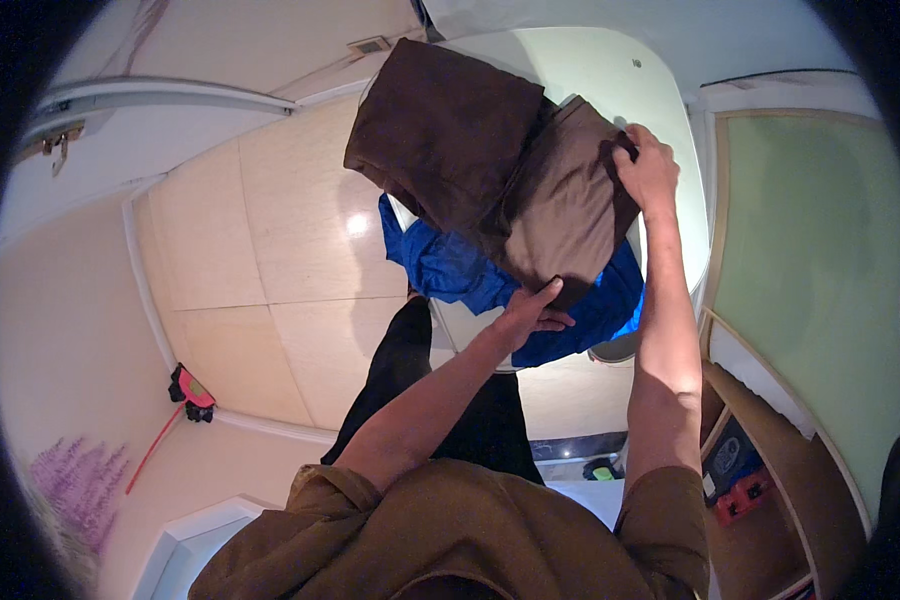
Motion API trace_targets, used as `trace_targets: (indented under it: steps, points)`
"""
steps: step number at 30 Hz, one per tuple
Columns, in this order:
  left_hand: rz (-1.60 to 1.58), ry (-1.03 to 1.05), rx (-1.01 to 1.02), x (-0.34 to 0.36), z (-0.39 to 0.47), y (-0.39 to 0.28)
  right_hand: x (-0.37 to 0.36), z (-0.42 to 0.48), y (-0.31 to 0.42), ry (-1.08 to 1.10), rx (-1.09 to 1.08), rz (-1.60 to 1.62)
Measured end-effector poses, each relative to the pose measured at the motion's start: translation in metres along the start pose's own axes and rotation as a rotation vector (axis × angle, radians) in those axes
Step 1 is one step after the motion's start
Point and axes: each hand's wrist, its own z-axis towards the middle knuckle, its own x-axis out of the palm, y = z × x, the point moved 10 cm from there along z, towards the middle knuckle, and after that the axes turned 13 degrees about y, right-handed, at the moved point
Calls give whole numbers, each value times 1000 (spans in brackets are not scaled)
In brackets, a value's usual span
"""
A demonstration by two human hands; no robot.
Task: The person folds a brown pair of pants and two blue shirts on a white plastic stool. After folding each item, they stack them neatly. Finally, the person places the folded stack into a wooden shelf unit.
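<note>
Dark brown cloth (450, 127) lies folded over the far left part of a white table (600, 60), which has rounded corners. Beside it, a lighter brown folded fabric (562, 202) with dark edges lies in front of me. My right hand (647, 166) pinches its dark right edge between thumb and fingers. At its near corner is my left hand (532, 313), thumb on top and fingers partly beneath. Crumpled blue cloth (457, 266) lies underneath and sticks out on the near side.
Left of the table is a tiled floor (292, 247). A red-handled broom or mop (193, 386) leans in the left corner. To the right stand a pale green panel (802, 225) and a brown open shelf (765, 540) holding a red item (744, 496).
</note>
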Motion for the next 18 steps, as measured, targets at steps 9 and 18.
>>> trace_targets:
  steps: [9,18]
  points:
    - [91,24,22,2,-3,19,2,12,57,-330,-287,114]
    - [82,-28,74,-1,-24,6,-17,-10,55,-433,-317,48]
